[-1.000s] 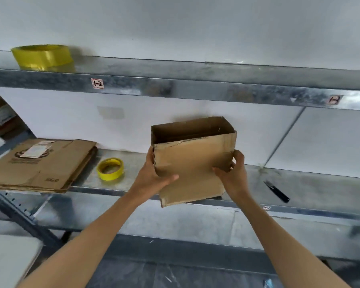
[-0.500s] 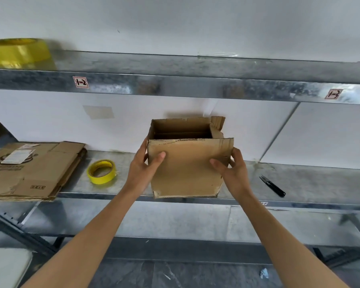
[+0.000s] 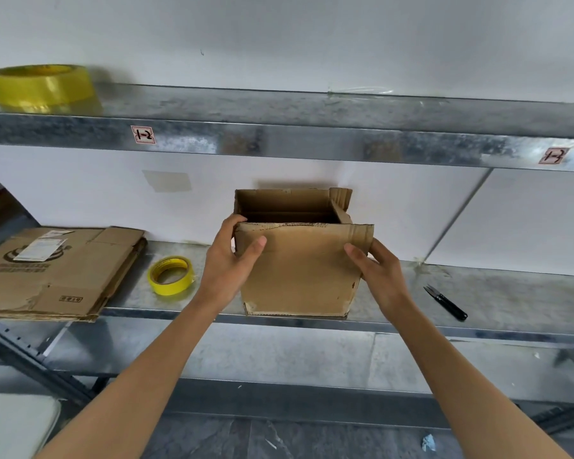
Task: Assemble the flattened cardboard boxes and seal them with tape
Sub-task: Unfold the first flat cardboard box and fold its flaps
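The mottled galvanised shelf (image 3: 478, 293) carries a creased stack of flattened cardboard (image 3: 57, 273) at its left, its white label too small to read. The opened box (image 3: 299, 273) of worn brown corrugated board, top flaps up, stands at the shelf's front edge. The left hand (image 3: 227, 270) and right hand (image 3: 378, 273) grip its 2 near corners, thumbs on the front panel, fingers curled behind. Just left of it lies a yellow tape roll (image 3: 170, 275); to the right, well apart, slim black snips (image 3: 446, 302). The stickers above read "1-2" (image 3: 143, 134) and "1-3" (image 3: 553, 156).
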